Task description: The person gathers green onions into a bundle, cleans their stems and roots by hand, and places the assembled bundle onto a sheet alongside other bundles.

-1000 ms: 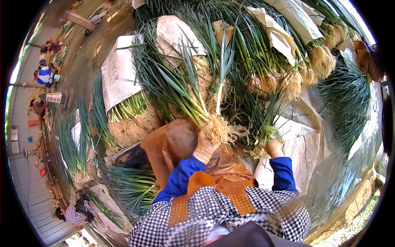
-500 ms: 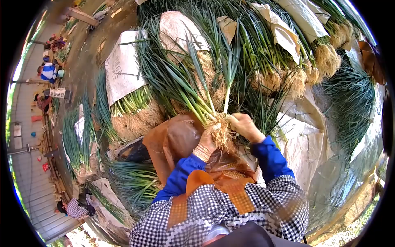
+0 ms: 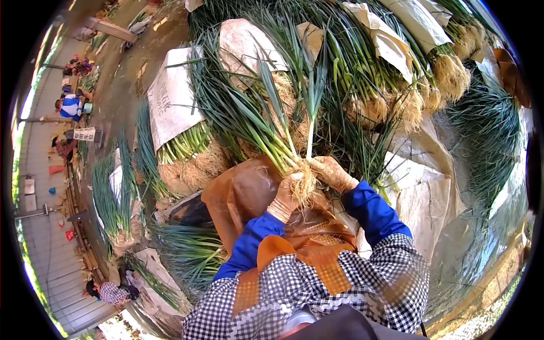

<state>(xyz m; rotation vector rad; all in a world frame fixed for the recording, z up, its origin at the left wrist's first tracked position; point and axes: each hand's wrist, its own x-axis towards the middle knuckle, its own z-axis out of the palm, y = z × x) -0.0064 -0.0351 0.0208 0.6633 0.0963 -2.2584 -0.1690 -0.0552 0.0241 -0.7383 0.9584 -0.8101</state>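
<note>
A bunch of green onions [image 3: 266, 140] lies across my lap area, leaves fanning up and to the left, pale stringy roots [image 3: 305, 187] hanging at the near end. My left hand [image 3: 286, 196] is closed round the bunch at its root end. Fingers bent, my right hand [image 3: 335, 173] pinches at the base of one stalk [image 3: 310, 139] that stands apart on the right side of the bunch. Its fingertips are partly hidden by the roots. Beneath both hands is a brown plastic apron [image 3: 241, 190].
Sacking-wrapped green onion bundles [image 3: 180, 113] stand ahead and left, with more rooted bundles [image 3: 450, 76] at upper right. Loose green onions [image 3: 190, 249] lie by my left elbow. Pale sacking [image 3: 416, 192] covers the ground at right. Other people [image 3: 71, 106] sit along the far left.
The view has shifted slightly, so the surroundings sit a little differently. Both hands keep nearly the same place at the root end, the right one still pinching by the separate stalk.
</note>
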